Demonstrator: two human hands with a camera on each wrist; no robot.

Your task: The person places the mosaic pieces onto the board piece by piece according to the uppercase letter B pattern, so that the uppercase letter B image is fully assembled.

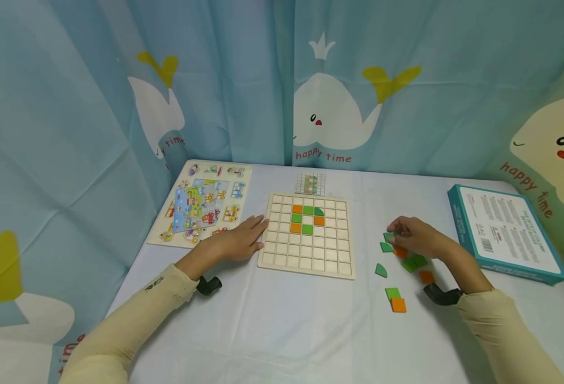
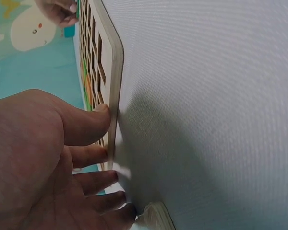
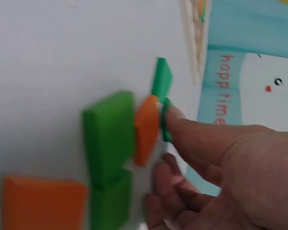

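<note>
My left hand (image 1: 241, 238) lies at the left edge of a wooden grid board (image 1: 306, 260), its fingers straight. In the left wrist view the thumb (image 2: 89, 125) touches the board's rim. Orange and green tiles form a ring in the board's upper cells, with a dark green quarter-round tile (image 1: 318, 212) at one corner. Right of the board, my right hand (image 1: 413, 236) pinches a dark green tile (image 3: 166, 122) over the loose pieces. Beside its fingertips are another dark green tile (image 3: 162, 79) and an orange tile (image 3: 147, 129). Light green tiles (image 3: 110, 136) lie nearby.
A pattern card (image 1: 310, 183) lies behind the board. At the left is a picture puzzle board (image 1: 159, 234) with a blue picture piece on it. A teal box (image 1: 509, 232) stands at the right. Several loose tiles, including an orange one (image 1: 398, 305), lie nearer the front.
</note>
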